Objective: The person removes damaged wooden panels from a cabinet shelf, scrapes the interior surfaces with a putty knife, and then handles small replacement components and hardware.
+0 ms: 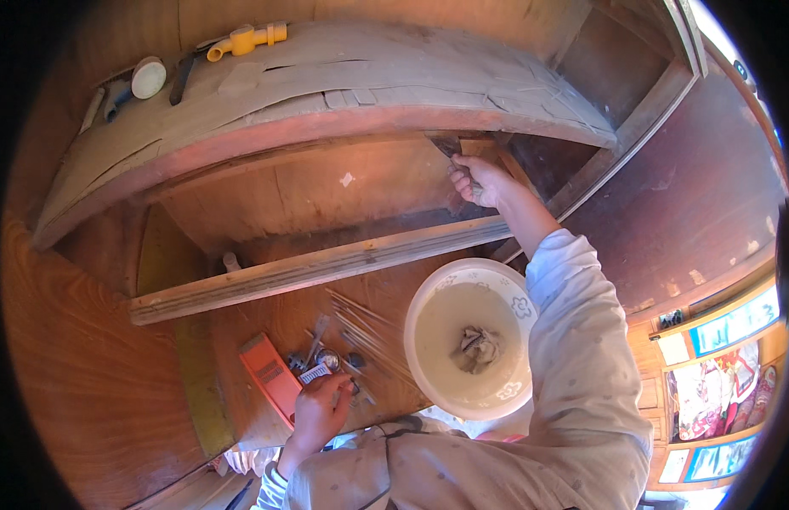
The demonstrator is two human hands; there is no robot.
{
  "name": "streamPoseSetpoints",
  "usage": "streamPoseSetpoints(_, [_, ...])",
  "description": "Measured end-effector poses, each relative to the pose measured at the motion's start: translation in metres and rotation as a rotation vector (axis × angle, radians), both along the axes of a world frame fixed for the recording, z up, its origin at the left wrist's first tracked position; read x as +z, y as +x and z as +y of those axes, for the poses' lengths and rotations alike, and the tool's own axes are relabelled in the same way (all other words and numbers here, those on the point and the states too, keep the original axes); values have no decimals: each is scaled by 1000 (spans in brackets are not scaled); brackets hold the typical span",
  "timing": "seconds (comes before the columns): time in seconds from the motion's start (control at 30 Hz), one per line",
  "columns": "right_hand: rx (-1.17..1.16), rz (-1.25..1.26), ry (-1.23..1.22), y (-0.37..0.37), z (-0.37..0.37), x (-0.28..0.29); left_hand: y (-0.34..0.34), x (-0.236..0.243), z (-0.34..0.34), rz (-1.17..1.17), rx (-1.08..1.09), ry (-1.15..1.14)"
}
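Note:
My right hand is raised at the right end of the recess under the dusty shelf, fingers wrapped round a flat, dark tool that looks like a scraper. My left hand is low on the wooden board, fingers curled among small metal and plastic pieces; what they hold, if anything, I cannot make out. Beside it lie an orange-red plastic case and several thin sticks. Right of these stands a white basin of cloudy water with a crumpled cloth in it.
A wooden rail crosses below the recess. On the shelf above sit a yellow valve, a white round disc and dark tools. Wooden panels enclose the left; at the lower right is furniture holding patterned fabric.

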State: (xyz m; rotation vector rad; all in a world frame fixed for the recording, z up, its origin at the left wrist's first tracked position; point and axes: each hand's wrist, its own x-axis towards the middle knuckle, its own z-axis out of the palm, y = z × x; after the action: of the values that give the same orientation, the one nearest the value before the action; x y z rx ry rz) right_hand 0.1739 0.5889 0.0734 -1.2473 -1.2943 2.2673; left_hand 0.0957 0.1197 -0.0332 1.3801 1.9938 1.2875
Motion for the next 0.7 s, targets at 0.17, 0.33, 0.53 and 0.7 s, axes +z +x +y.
streamPoseSetpoints(0.17, [-40, 261, -458, -1, 14, 17, -5, 2, 11, 68, -33, 41])
streamPoseSetpoints(0.33, [-140, 103, -377, -14, -7, 34, -8, 4, 9, 58, -10, 19])
streamPoseSetpoints(0.53, [19, 64, -38, -7, -13, 15, -8, 1, 2, 58, 21, -22])
streamPoseSetpoints(0.7, [31, 287, -277, -7, -12, 14, -6, 4, -5, 43, 55, -64])
